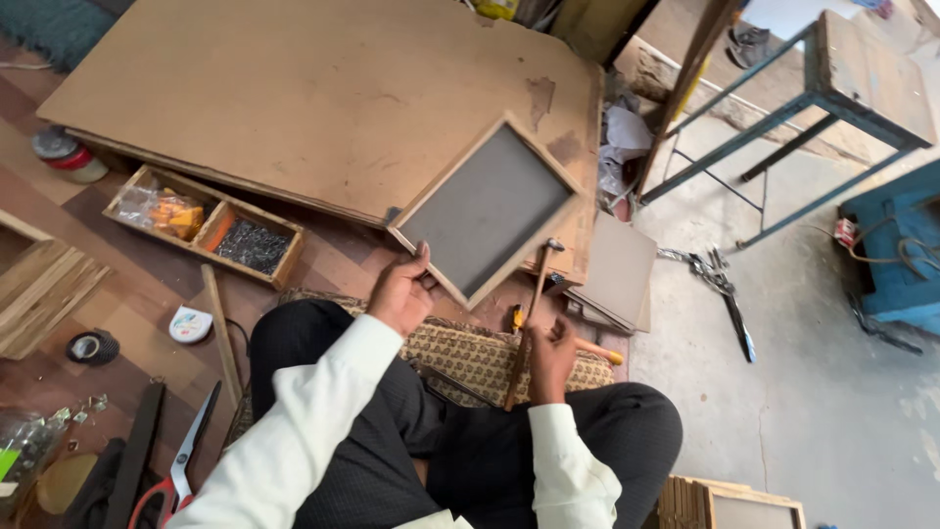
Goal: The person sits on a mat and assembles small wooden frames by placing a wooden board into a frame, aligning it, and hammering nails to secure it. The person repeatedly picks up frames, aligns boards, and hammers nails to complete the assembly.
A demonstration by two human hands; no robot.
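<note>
Your left hand (399, 294): fingers curled round near corner of wood-framed grey panel (487, 209), gripping its lower edge. Panel lies tilted on big plywood sheet (313, 98), straight ahead of your knees. Your right hand (551, 358): closed fist on wooden handle of hammer (530, 318), head up, touching panel's right lower edge. Patterned cushion (470, 355) under your legs. Divided wooden tray (204, 224) with nails left of you; red-handled scissors (176, 475) on floor beside left sleeve.

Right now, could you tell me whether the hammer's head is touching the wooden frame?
Touching. The head view shows the hammer, gripped by the right hand, with its metal head against the lower edge of the wooden frame, which the left hand steadies.
</note>
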